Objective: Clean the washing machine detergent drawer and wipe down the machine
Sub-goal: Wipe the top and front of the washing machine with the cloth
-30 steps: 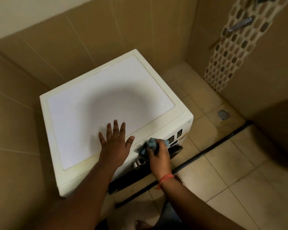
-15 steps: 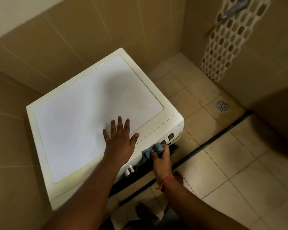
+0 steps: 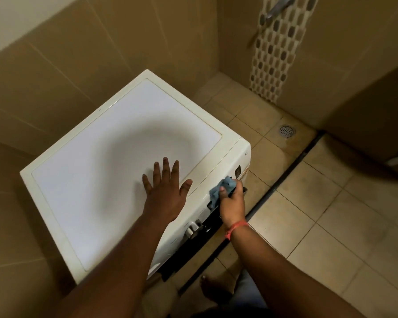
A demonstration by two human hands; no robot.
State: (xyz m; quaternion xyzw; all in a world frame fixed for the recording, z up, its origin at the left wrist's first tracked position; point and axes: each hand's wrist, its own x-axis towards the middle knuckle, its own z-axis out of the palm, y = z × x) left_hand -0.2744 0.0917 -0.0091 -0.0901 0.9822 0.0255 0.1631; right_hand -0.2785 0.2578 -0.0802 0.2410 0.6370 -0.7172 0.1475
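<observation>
Washing machine (image 3: 124, 145) front mostly hidden below its top edge; wall tap (image 3: 276, 6) cut off above.

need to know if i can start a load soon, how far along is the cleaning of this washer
Done: hard to say; the washing machine's white top shows no obvious grime, though a shadow lies across it. In hand: the right hand grips a blue cloth against the front control panel, while the left hand rests flat on the top. Left: the detergent drawer isn't visibly pulled out, so it probably remains, as do the sides.
</observation>
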